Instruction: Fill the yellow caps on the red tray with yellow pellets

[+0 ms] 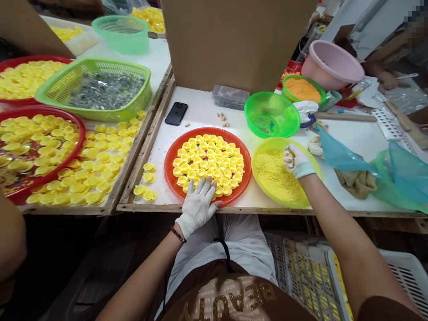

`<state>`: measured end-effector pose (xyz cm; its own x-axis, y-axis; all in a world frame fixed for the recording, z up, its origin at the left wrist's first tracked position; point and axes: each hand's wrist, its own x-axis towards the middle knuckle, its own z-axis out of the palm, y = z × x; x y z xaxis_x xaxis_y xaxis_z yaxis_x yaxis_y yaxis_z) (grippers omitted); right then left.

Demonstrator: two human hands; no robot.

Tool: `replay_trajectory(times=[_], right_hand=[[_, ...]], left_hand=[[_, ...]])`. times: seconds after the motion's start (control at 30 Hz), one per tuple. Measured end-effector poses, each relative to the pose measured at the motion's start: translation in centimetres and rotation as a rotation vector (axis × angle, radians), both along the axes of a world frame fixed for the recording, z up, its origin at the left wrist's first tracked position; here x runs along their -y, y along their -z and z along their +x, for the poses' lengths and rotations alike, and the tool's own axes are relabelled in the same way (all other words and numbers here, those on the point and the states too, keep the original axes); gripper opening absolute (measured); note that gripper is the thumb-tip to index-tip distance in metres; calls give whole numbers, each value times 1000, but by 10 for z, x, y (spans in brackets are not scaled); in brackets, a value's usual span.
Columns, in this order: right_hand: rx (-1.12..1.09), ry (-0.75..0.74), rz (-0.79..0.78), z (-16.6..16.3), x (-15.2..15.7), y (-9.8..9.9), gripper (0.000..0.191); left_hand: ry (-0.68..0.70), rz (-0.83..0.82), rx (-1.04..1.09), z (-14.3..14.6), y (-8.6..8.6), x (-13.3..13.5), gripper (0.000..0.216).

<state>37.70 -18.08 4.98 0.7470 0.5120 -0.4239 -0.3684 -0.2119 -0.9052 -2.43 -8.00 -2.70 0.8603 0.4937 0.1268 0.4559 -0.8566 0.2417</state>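
My left hand (pixel 199 203), in a white glove with bare fingertips, lies with fingers stretched out over the near rim of a red round tray (pixel 168 162). Its fingertips reach the lowest of several small yellow cups (pixel 210 161) that cover the tray's middle. My right hand (pixel 296 159), gloved the same way, is curled closed around a clump of small yellow pellets. It hovers over a yellow bowl (pixel 316 171), where a heap of the same loose yellow pellets (pixel 276 176) lies. A few yellow cups (pixel 149 177) rest on the white table left of the tray.
Behind the tray are a black phone (pixel 176 113), a clear plastic box (pixel 230 96) and a green bowl (pixel 272 114). A cardboard panel (pixel 230 44) stands at the back. Leftward, a green basket (pixel 133 107) holds clear pieces. A pink tub (pixel 331 64) and another person's arm (pixel 384 71) are at right.
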Motion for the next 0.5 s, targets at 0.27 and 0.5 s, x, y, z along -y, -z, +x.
replay_trajectory(times=[0.27,0.5], right_hand=[[-281,-53,243,11,13,8,35],[-563,3,485,-16,2,-13,41]], left_hand=[[99,-9,-61,19,-14,8,66],[119,-22,-58,26,-8,12,71]])
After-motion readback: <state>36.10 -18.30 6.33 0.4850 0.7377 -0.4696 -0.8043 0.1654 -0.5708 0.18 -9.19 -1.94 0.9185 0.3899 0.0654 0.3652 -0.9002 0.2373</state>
